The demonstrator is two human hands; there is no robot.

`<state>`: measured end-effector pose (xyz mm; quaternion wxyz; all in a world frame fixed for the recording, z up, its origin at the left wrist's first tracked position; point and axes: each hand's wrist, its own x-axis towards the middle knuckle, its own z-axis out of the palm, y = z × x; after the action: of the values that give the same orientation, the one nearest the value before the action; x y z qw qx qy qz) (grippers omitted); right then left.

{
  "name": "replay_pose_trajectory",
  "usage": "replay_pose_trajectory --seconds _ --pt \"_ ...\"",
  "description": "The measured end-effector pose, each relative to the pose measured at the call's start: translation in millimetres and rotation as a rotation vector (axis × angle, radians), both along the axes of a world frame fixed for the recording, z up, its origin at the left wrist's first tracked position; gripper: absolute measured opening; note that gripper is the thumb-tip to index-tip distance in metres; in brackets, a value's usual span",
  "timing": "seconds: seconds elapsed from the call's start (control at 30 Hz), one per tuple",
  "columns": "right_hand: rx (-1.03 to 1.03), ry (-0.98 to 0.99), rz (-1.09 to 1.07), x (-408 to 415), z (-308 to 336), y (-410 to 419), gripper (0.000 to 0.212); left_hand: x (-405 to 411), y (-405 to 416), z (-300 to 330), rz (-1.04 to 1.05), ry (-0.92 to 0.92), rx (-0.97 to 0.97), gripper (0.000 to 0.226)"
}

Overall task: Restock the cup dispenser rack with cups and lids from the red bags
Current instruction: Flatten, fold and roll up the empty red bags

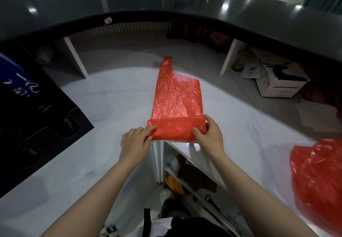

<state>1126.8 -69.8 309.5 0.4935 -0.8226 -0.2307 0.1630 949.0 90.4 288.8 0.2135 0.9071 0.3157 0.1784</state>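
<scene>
- Head view: a flattened red bag (176, 98) lies on the white table (111, 96) at the centre of the frame, thin and crinkled, semi-translucent with a glossy sheen.
- Its near end is folded over into a neat band; one handle strap points toward the top of the frame.
- The left hand (136, 141) pinches the left corner of the folded band, fingers curled round the plastic edge.
- The right hand (211, 135) grips the band's right end, thumb on top and fingers wrapped over the end.
- A second red bag (318, 177), puffed and rumpled, sits on the table at the right edge of the frame, well apart from the first.
- A black rack (37, 118) with coil springs in round wells stands at the left of the frame.
- A dark raised counter (166, 2) curves across the top.
</scene>
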Motion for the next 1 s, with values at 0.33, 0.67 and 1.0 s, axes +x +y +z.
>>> replay_pose_trajectory --seconds 0.33,0.67,1.0 --pt "-0.224 -0.121 -0.072 -1 -2 -15 0.027 4 1 1 0.071 -0.099 -0.063 0.036" --pt "-0.203 -0.193 -0.152 -7 -12 -21 0.043 8 0 4 0.063 0.011 0.036 0.034" --pt "-0.277 -0.350 -0.106 -8 -18 -24 0.033 46 -7 8 -0.455 0.454 0.307 0.071"
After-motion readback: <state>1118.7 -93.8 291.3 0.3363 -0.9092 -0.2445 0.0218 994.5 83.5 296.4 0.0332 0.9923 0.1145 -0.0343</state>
